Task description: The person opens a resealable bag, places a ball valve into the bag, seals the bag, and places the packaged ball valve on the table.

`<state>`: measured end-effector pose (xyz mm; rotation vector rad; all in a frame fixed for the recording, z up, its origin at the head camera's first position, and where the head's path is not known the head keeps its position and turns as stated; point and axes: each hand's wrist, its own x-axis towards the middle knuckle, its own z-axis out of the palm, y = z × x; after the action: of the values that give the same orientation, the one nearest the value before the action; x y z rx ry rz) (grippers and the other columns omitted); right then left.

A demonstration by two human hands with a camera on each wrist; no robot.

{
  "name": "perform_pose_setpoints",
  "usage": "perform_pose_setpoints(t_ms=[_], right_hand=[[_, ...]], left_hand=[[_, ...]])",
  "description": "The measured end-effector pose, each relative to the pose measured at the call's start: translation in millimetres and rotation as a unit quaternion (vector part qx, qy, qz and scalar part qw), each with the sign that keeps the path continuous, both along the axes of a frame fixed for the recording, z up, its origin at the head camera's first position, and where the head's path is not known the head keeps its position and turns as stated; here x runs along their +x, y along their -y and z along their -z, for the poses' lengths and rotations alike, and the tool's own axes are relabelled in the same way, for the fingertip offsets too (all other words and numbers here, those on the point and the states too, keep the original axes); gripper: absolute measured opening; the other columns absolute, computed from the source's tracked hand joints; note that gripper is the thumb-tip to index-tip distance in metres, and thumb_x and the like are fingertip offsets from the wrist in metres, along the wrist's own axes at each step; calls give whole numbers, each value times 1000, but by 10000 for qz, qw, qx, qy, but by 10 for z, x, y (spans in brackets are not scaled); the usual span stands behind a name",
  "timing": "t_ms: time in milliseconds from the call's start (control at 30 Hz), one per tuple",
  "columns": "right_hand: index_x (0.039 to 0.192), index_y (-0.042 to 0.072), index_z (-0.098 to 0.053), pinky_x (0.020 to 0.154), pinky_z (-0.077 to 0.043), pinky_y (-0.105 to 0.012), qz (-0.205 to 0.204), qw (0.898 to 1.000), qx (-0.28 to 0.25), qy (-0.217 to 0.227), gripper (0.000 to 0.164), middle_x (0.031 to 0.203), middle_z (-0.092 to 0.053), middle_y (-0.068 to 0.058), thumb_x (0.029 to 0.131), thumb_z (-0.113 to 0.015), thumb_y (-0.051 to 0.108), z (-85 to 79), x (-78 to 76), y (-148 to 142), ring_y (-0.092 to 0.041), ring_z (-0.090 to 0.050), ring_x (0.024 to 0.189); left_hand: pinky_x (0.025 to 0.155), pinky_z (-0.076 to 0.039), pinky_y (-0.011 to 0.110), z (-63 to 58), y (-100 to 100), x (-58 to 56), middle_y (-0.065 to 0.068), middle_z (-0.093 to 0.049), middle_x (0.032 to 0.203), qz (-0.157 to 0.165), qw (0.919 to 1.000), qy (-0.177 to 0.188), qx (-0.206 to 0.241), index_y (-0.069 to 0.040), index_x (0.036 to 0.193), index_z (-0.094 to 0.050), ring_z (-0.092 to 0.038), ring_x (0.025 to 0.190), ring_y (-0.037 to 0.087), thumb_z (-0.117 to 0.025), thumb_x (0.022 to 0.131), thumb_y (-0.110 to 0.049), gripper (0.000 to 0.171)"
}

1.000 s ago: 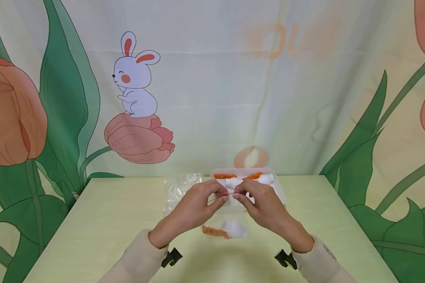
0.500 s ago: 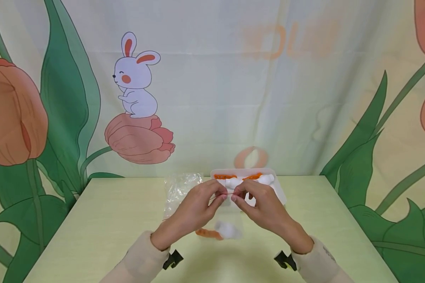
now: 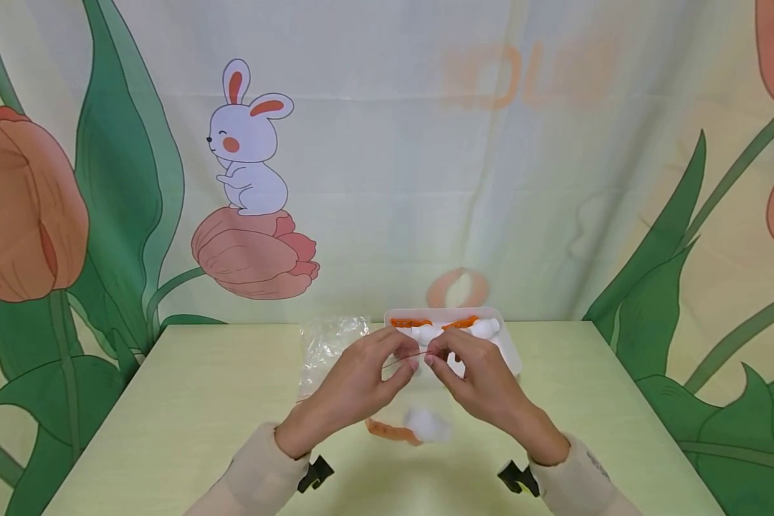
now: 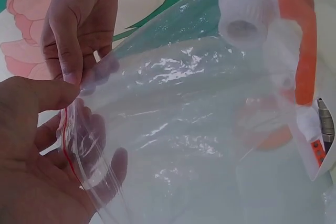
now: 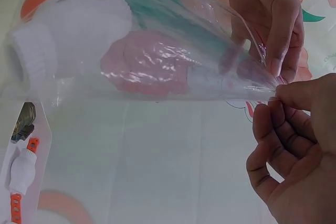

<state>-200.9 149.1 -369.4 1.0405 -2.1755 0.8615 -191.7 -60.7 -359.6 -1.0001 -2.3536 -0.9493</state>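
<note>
Here, 1 clear bag (image 4: 168, 108) in the pinch of left hand (image 3: 362, 367) and right hand (image 3: 482, 369), orange-white piece (image 5: 79, 32) inside.

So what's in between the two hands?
A bit of the clear bag: in the head view, its thin red edge runs across the small gap from the left hand to the right hand.

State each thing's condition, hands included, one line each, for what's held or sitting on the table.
Left hand: holding the bag's red-lined edge
Right hand: pinching the same edge
Zip bag: filled, hanging; sealed or not, cannot tell
White-and-orange piece: inside that bag
White tray: on the table, loaded
White-and-orange pieces: lying in the tray
Clear plastic packaging: crinkled, lying beside the tray
</note>
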Motion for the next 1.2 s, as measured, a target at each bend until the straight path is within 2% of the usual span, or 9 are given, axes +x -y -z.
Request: perform_pose_setpoints(t_ms=[233,433,533,900,1100,1200], right_hand=[[88,16,-64,64,-45,-19,-55,10000,7,-47,12,76,-59,10,88,-70,6,10,0,10,-2,-51,70],[89,16,-64,60,-40,-13,-104,9998,-49,-135,12,78,-60,9,88,-70,5,14,2,27,-2,-50,69],[89,15,-64,60,-40,-12,-124,9998,-92,-155,12,78,-62,9,88,-70,4,8,5,34,-3,-51,69],[89,14,-64,63,-42,-14,-79,9997,-75,-215,13,78,-61,8,86,-71,4,-7,11,10,-4,-52,71],[89,15,-64,61,-41,-14,-32,10000,-28,30,10,78,-60,9,88,-70,7,-2,26,7,-2,-50,71],[90,15,-64,61,-41,-14,-68,10000,-46,-10,11,79,-61,8,88,-70,6,8,24,11,-2,-50,71]], left_hand=[[75,-51,24,16,-6,-19,-5,-61,87,42,9999,-139,12,-14,91,-64,-59,82,13,-66,92,-10,5],[73,-51,25,16,0,-14,-4,-64,88,38,9984,-548,-99,-12,92,-63,-60,80,13,-67,92,-9,4],[74,-51,24,14,8,-10,-4,-64,89,9,9980,-627,-106,-12,93,-64,-61,81,12,-67,91,-10,4],[76,-52,24,23,79,2,-7,-64,92,-177,9996,-88,-207,-14,96,-64,-59,83,7,-68,85,-12,12],[76,-52,23,28,76,-6,-7,-63,89,-84,9998,11,-160,-14,93,-64,-59,82,7,-65,88,-13,5],[74,-52,23,33,73,-9,-6,-63,87,-10,9999,-47,-123,-13,91,-64,-60,81,9,-64,88,-11,4]])
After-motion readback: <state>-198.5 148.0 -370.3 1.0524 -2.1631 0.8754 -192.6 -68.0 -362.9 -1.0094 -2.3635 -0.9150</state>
